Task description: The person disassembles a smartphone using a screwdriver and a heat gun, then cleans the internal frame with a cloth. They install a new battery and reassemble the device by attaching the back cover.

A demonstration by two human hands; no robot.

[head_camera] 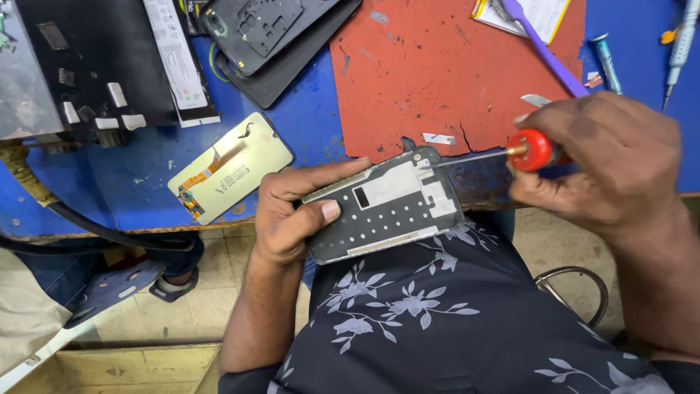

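Left grip: the left hand (292, 215) is clasped on the phone frame (384, 206), thumb pressed on its face, fingers curled over its far edge.
Right grip: the right hand (609, 160) is wrapped tight on the red-handled screwdriver (531, 150), whose thin shaft runs to the frame's upper right corner; the tip seems to touch there.
Phone frame: a grey, stripped phone body, inner side up, tilted, held at the near edge of the desk (131, 190) above the person's lap and floral shirt (437, 321).
Red mat: the red mat (437, 73) lies on the desk just beyond the frame, scuffed and cracked.
Display panel: a loose display panel (231, 166) lies back side up, to the left of the frame, near the left hand.
Black covers: dark phone back covers (281, 40) are stacked well beyond the frame, to its upper left.
Purple tool: a purple pry tool (543, 47) lies beyond the frame to the right, across the mat's far corner.
Blue pen tool: a slim blue tool (607, 62) lies on the desk, further right of the purple one.
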